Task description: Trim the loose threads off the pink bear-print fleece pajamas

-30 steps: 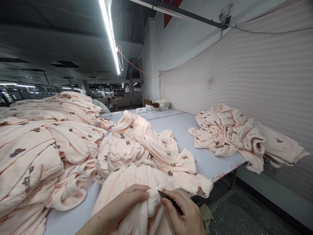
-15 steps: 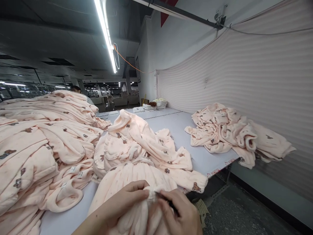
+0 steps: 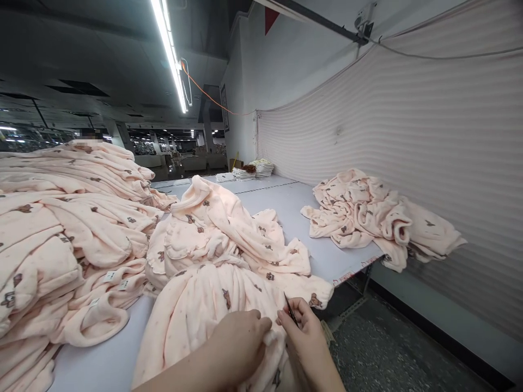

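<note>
A pale pink plush garment (image 3: pixel 204 296) printed with small brown bears lies in front of me, gathered at its waist seam, its lower part hanging toward me. My left hand (image 3: pixel 241 340) is closed on a fold of it, knuckles up. Just to the right, my right hand (image 3: pixel 300 329) is closed around dark, slim thread snips (image 3: pixel 290 309), whose pointed tip sticks up past the fingers. The right fingertips are close to the cloth beside my left hand. The rest of the snips is hidden in the palm.
A large heap of like garments (image 3: pixel 81 218) fills the left side, with white labels (image 3: pixel 109 276) showing. A smaller pile (image 3: pixel 359 209) hangs over the right edge of the grey table (image 3: pixel 265 197). Folded stacks (image 3: pixel 261 167) stand at the back. Behind the heap a person is partly visible.
My left hand has turned over and now grips the cloth from above. My right hand has shifted right, and the snips' tip now points up. The view has swung slightly right.
</note>
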Demonstrator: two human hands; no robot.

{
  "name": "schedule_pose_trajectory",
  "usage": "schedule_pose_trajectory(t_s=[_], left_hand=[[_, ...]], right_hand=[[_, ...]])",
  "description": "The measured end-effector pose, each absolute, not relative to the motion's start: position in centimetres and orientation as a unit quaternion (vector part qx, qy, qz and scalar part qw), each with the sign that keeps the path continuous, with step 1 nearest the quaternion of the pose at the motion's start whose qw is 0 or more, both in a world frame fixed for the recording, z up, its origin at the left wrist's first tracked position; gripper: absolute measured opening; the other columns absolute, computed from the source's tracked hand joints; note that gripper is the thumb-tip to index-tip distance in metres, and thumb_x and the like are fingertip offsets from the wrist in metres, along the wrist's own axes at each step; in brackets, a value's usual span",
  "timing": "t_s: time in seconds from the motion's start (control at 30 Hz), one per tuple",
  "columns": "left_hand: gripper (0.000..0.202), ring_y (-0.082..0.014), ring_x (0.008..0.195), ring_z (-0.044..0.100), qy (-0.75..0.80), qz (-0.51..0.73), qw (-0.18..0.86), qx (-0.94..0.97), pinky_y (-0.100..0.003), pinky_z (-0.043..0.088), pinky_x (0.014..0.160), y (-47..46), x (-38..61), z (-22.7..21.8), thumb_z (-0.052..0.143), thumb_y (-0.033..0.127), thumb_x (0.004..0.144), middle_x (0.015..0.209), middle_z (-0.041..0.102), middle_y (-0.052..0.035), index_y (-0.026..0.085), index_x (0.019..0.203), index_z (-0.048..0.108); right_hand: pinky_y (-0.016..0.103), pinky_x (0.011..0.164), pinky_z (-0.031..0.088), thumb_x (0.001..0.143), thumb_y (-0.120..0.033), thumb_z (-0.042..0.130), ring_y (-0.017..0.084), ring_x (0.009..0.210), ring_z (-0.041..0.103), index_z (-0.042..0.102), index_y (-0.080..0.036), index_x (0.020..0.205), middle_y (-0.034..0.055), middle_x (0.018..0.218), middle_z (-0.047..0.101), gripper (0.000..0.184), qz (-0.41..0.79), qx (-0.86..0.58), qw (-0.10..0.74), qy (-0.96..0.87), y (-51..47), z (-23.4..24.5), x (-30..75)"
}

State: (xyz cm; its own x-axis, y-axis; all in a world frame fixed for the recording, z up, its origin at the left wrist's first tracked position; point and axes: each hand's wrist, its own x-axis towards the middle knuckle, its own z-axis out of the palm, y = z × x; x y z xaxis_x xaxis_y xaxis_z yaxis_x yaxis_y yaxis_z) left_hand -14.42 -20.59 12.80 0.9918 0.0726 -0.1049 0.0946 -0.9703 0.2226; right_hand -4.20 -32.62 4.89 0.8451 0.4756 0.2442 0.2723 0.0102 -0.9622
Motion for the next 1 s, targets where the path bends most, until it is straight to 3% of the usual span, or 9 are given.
schedule_pose_trajectory(t_s=[0.1, 0.13, 0.23, 0.3, 0.4, 0.47, 0.6, 0.8, 1.0], left_hand=[[0.019, -0.0235, 0.082, 0.062, 0.072, -0.020, 0.166, 0.983, -0.031, 0.044, 0.071, -18.0, -16.0, 16.2, 0.042, 0.024, 0.083, 0.086, 0.066, -0.0062, 0.022, 0.080, 0.061], [0.024, -0.0232, 0.081, 0.061, 0.109, 0.000, 0.166, 0.980, -0.032, 0.043, 0.071, -16.5, -16.6, 17.6, 0.042, 0.035, 0.087, 0.083, 0.066, -0.0049, 0.022, 0.079, 0.060], [0.049, -0.0271, 0.076, 0.061, 0.231, 0.026, 0.034, 0.972, -0.034, 0.040, 0.065, -12.9, -18.2, 19.8, 0.033, 0.058, 0.088, 0.076, 0.064, -0.0085, 0.019, 0.076, 0.060], [0.049, -0.0297, 0.072, 0.062, 0.226, 0.009, -0.087, 0.970, -0.037, 0.040, 0.062, -12.4, -18.6, 19.0, 0.034, 0.054, 0.090, 0.077, 0.064, -0.0122, 0.015, 0.079, 0.063], [0.027, -0.0329, 0.093, 0.060, 0.029, 0.054, -0.202, 0.977, -0.045, 0.041, 0.079, -14.9, -18.4, 15.4, 0.046, 0.022, 0.088, 0.100, 0.067, -0.0147, 0.014, 0.108, 0.062], [0.037, -0.0288, 0.101, 0.058, -0.090, 0.075, -0.161, 0.980, -0.045, 0.037, 0.091, -17.6, -17.9, 13.2, 0.047, 0.019, 0.087, 0.113, 0.065, -0.0110, 0.018, 0.124, 0.053], [0.021, -0.0258, 0.078, 0.060, 0.047, 0.061, 0.012, 0.997, -0.041, 0.041, 0.077, -21.1, -16.3, 11.7, 0.052, 0.036, 0.084, 0.086, 0.067, -0.0055, 0.019, 0.093, 0.061], [0.015, -0.0210, 0.078, 0.057, 0.134, 0.110, 0.216, 0.961, -0.031, 0.038, 0.066, -19.6, -16.4, 12.3, 0.040, 0.011, 0.082, 0.081, 0.063, -0.0024, 0.021, 0.079, 0.050], [0.016, -0.0187, 0.078, 0.055, 0.135, 0.150, 0.303, 0.931, -0.029, 0.040, 0.069, -18.4, -18.0, 11.7, 0.038, 0.010, 0.083, 0.081, 0.059, -0.0011, 0.021, 0.085, 0.049]], right_hand=[[0.026, 0.071, 0.049, 0.085, -0.038, 0.055, 0.019, 0.076, 0.063, 0.060, -0.018, 0.084, 0.0031, 0.076, 0.065, 0.021, 0.081, -0.711, 0.646, -0.266, -33.9, 4.4, -3.8], [0.027, 0.075, 0.049, 0.084, -0.035, 0.056, 0.020, 0.080, 0.064, 0.063, -0.017, 0.088, 0.0050, 0.082, 0.068, 0.020, 0.080, -0.722, 0.631, -0.273, -34.4, 3.8, -3.6], [0.030, 0.078, 0.049, 0.079, -0.028, 0.058, 0.022, 0.086, 0.064, 0.068, -0.019, 0.099, 0.0068, 0.093, 0.069, 0.024, 0.077, -0.759, 0.573, -0.298, -35.1, 1.8, -3.2], [0.030, 0.075, 0.049, 0.078, -0.027, 0.056, 0.022, 0.084, 0.063, 0.069, -0.021, 0.097, 0.0063, 0.091, 0.067, 0.024, 0.067, -0.775, 0.555, -0.296, -34.9, 1.0, -3.2], [0.029, 0.078, 0.047, 0.081, -0.031, 0.054, 0.022, 0.089, 0.061, 0.067, -0.020, 0.094, 0.0066, 0.093, 0.065, 0.021, 0.074, -0.739, 0.605, -0.286, -34.1, 1.5, -3.6], [0.027, 0.082, 0.046, 0.083, -0.033, 0.053, 0.021, 0.092, 0.060, 0.063, -0.020, 0.097, 0.0055, 0.096, 0.065, 0.021, 0.114, -0.676, 0.670, -0.285, -33.4, 2.3, -4.1], [0.022, 0.071, 0.046, 0.082, -0.031, 0.054, 0.016, 0.077, 0.057, 0.058, -0.020, 0.083, -0.0001, 0.079, 0.060, 0.012, 0.156, -0.610, 0.718, -0.298, -32.4, 3.3, -5.1], [0.023, 0.064, 0.040, 0.077, -0.020, 0.050, 0.016, 0.069, 0.055, 0.058, -0.022, 0.084, -0.0011, 0.075, 0.057, 0.010, -0.018, -0.730, 0.594, -0.339, -32.5, 3.7, -5.5], [0.023, 0.073, 0.044, 0.081, -0.025, 0.057, 0.018, 0.085, 0.061, 0.064, -0.023, 0.093, 0.0022, 0.091, 0.062, 0.015, 0.078, -0.713, 0.536, -0.444, -34.1, 7.2, -5.6]])
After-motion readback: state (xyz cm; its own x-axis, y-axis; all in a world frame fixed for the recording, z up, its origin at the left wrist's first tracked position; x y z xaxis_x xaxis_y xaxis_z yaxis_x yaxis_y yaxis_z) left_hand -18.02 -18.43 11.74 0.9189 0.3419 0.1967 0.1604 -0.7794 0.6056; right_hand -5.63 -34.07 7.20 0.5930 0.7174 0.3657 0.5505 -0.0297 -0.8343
